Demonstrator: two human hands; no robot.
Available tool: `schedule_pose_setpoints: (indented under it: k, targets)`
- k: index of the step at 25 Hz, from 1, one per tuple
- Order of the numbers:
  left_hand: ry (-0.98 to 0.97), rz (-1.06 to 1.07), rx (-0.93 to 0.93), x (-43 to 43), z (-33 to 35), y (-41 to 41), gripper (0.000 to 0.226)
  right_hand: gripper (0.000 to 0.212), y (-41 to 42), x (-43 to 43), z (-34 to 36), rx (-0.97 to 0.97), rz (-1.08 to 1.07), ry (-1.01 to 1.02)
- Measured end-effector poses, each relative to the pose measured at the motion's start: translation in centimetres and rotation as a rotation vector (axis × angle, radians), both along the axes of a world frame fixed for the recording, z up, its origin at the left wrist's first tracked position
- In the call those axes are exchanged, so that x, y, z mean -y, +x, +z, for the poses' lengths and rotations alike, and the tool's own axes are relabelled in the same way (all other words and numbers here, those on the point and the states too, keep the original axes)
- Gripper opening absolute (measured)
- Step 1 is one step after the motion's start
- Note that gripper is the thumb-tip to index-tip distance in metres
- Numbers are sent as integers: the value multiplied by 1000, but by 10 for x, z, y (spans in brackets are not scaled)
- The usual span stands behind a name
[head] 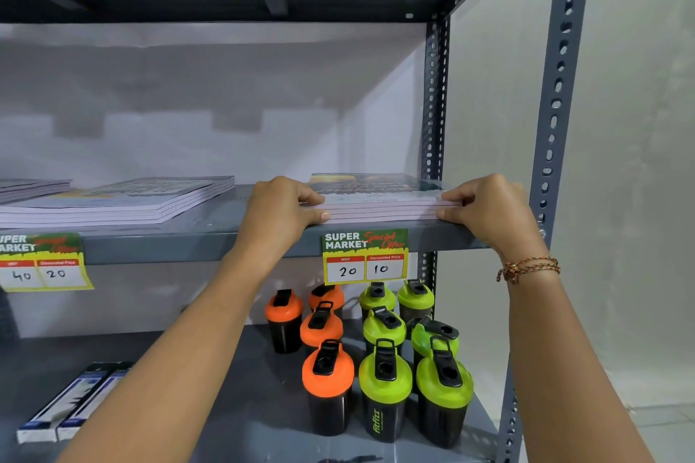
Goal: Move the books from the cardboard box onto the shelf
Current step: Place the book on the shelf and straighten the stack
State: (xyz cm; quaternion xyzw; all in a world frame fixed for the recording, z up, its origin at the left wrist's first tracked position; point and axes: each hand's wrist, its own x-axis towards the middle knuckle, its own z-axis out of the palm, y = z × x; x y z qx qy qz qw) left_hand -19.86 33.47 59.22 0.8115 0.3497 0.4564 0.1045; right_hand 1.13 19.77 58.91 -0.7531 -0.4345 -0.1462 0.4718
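Observation:
A thin stack of books point(380, 199) with pale page edges lies flat at the right end of the grey metal shelf point(210, 241). My left hand point(280, 209) grips the stack's left front corner, thumb under and fingers on top. My right hand point(485, 205) pinches its right front corner the same way. Another stack of books point(124, 201) lies to the left on the same shelf, and a third stack point(30, 186) shows at the far left edge. The cardboard box is out of view.
Two price tags point(364, 256) point(41, 261) hang from the shelf's front lip. On the shelf below stand several orange-lidded point(327, 376) and green-lidded shaker bottles point(385, 380), with long flat boxes point(71, 402) at the left. A perforated upright post point(556, 105) stands at the right.

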Motion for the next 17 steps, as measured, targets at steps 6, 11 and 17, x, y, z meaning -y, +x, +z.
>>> schedule_pose_setpoints:
  k: [6, 11, 17]
  targets:
    - [33, -13, -45, -2, -1, -3, 37, 27, -1, 2, 0, 15, 9, -4]
    - [29, -25, -57, -5, -1, -4, 38, 24, 4, 1, 3, -4, 8, -26]
    - [97, 1, -137, -5, 0, -2, 42, 38, -5, -6, 7, 113, 20, -73]
